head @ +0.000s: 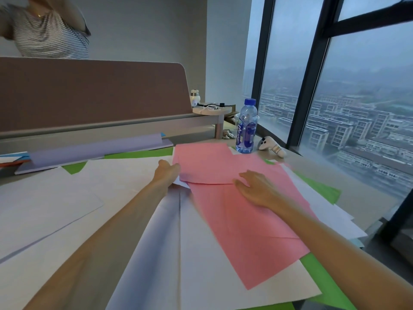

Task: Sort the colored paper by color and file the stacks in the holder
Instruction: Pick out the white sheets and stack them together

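Pink sheets (237, 211) lie overlapped in the middle of the desk, over white sheets (125, 182) and green sheets (321, 276). My left hand (167, 171) grips the left edge of the upper pink sheet (201, 162), fingers curled around it. Flat on the pink paper rests my right hand (257, 189), fingers spread, holding nothing. A pale lavender sheet (152, 247) lies under my left forearm. The lavender holder (93, 151) lies at the back left with blue and orange paper at its left end.
A water bottle (246, 126) stands at the back right beside a small plush toy (271, 146). A brown desk divider (93, 92) runs along the back, with a person in a striped shirt (49, 34) behind it. Windows are on the right.
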